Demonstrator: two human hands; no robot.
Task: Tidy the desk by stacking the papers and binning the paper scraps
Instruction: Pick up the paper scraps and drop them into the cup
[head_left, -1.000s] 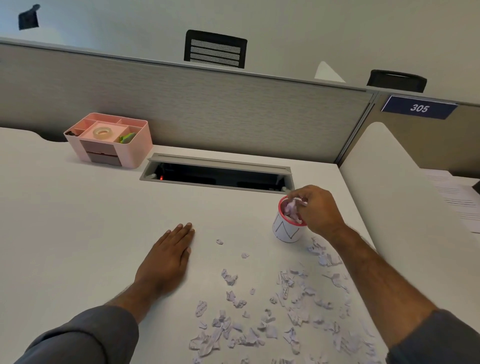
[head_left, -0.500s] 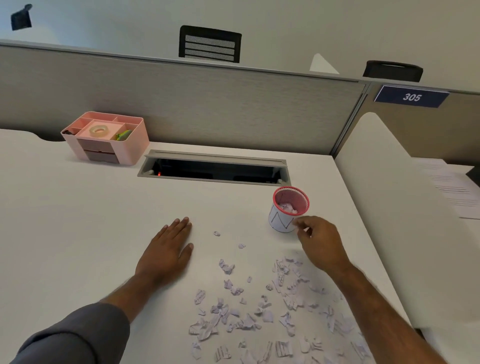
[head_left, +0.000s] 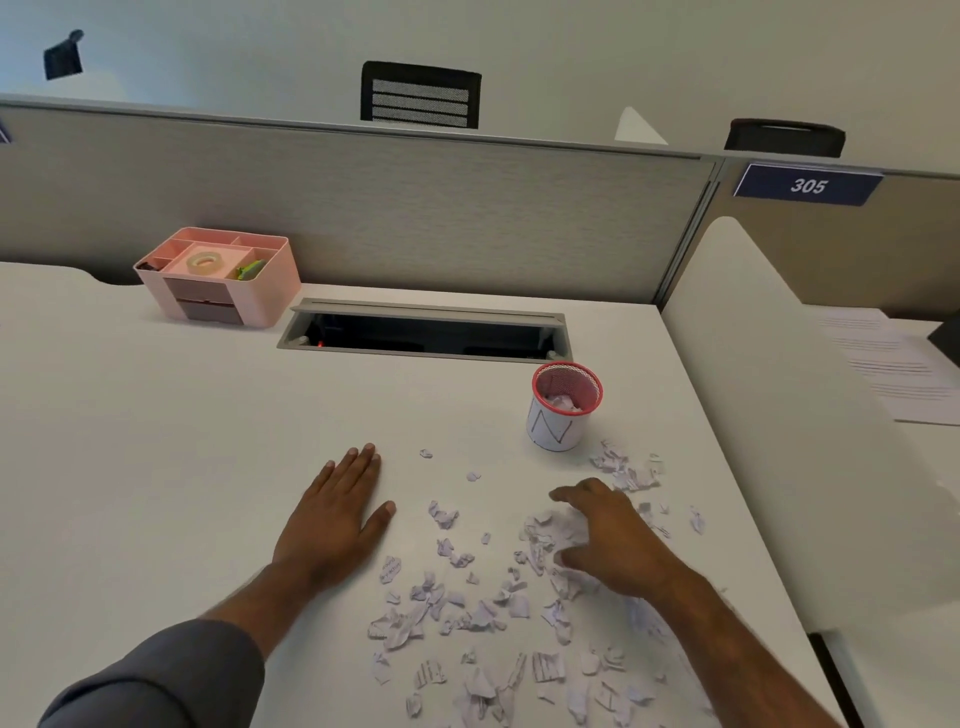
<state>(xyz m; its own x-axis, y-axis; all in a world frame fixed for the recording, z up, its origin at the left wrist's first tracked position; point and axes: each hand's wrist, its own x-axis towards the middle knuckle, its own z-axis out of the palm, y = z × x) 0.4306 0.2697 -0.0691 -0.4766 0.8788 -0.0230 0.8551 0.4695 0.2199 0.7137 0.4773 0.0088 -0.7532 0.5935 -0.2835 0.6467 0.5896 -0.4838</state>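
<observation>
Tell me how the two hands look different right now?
The left hand lies flat on bare desk, fingers straight, touching no paper. The right hand is curled over a clump of paper scraps, gathering them. The right one sits nearer the red cup. Both rest low on the desk.

scraps (head_left: 467, 613) lying on desk (head_left: 156, 441) before bin (head_left: 563, 408) | organiser (head_left: 221, 278) sitting far left behind | papers (head_left: 893, 374) lying right beyond divider (head_left: 769, 395)

Light: bright, even, from overhead
Shadows: faint, soft, under hands approx. 6 o'clock
Glare: none
Blur: slight softness throughout
Edges: wide-angle bending, strongest 3 & 9 o'clock
</observation>
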